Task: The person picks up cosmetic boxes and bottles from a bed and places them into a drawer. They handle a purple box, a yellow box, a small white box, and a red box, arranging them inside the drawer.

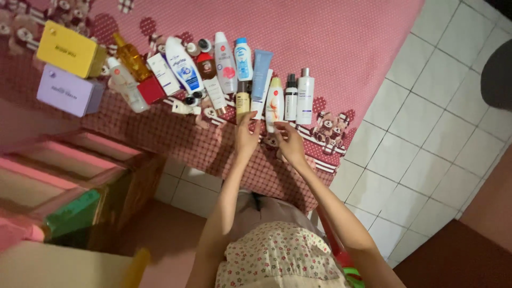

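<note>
Pink dotted bedsheet point(341, 42) carries roughly fifteen smooth plastic bottles and tubes plus two cardboard boxes point(69, 69). We see our left hand point(246, 137) and right hand point(290, 141), fingers loose, empty, just below the white-orange bottle point(274, 104).

Your left hand point(246, 137) is covering the lower end of the pale blue tube point(261, 80), and your right hand point(290, 141) is hiding part of the bed point(346, 48) edge. The small jars point(191, 101) among the bottles are showing too small to tell apart. The frame's edge is cutting off the dark shape point(498, 74) at right.
</note>
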